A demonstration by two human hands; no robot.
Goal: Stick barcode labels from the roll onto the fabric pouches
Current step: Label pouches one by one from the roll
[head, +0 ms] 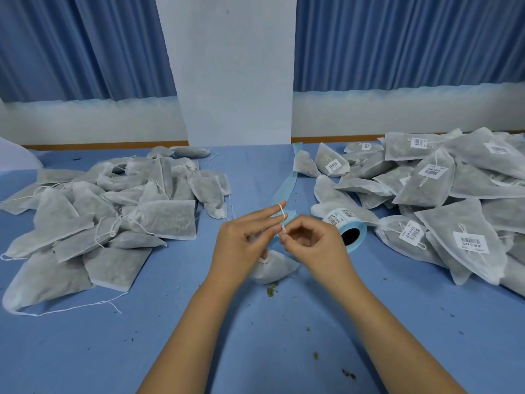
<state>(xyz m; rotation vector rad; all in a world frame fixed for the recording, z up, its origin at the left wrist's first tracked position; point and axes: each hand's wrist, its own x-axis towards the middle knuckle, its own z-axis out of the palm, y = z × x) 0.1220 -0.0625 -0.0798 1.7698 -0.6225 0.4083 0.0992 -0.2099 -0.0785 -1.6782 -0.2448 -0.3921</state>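
Just at the centre, the right hand pinches a thin white string between thumb and forefinger, its other fingers curled in. The string runs up from that pinch to the left hand, whose visible fingers are stretched straight, with the string looped round two fingertips. The pouch it belongs to lies directly below the pinch, its gathered neck tucked under the left palm. The left thumb is hidden, so I cannot tell whether it holds that neck.

Just beyond the right hand's knuckles the label roll lies on its side, its dark core facing the camera, with the wrist covering its near edge. A blue backing strip trails away from behind the fingertips toward the wall; where it meets the roll is covered by the hands.

Well to the left of the grip sits a heap of unlabelled pouches; to the right, a heap of labelled pouches, cut off by the frame edge. Their label print is too small to read. Green crumbs lie on the blue table just below the held pouch.
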